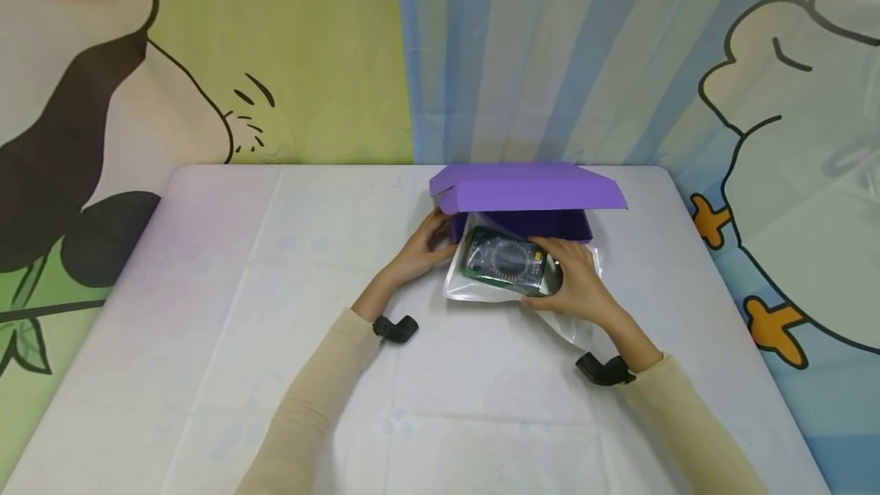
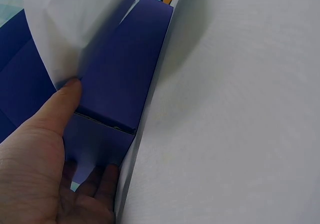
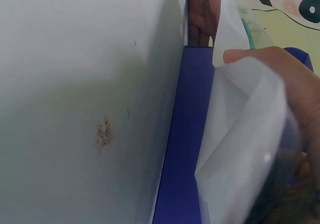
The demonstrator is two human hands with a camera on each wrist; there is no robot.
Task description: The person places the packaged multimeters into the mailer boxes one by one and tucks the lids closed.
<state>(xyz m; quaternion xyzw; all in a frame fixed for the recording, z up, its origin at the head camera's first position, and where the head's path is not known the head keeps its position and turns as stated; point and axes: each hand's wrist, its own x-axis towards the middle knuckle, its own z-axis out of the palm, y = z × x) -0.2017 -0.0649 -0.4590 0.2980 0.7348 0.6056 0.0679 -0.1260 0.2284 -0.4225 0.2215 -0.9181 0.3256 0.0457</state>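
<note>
A purple cardboard box (image 1: 532, 193) stands at the back of the table with its lid raised. My left hand (image 1: 421, 252) holds its left end; in the left wrist view the thumb lies at the top edge beside the bag and the fingers are curled against the end wall (image 2: 97, 141). My right hand (image 1: 577, 281) grips a dark multimeter (image 1: 507, 260) with a round dial, thumb below and fingers above. It lies in a clear and white plastic bag (image 1: 481, 294), tilted over the box's front wall (image 2: 127, 59). The bag hides much of the box's inside.
The white-covered table (image 1: 309, 373) extends in front and to both sides. A printed cloth (image 1: 330, 52) with cartoon animals hangs behind it. Each wrist wears a small black camera, such as the left one (image 1: 396, 328).
</note>
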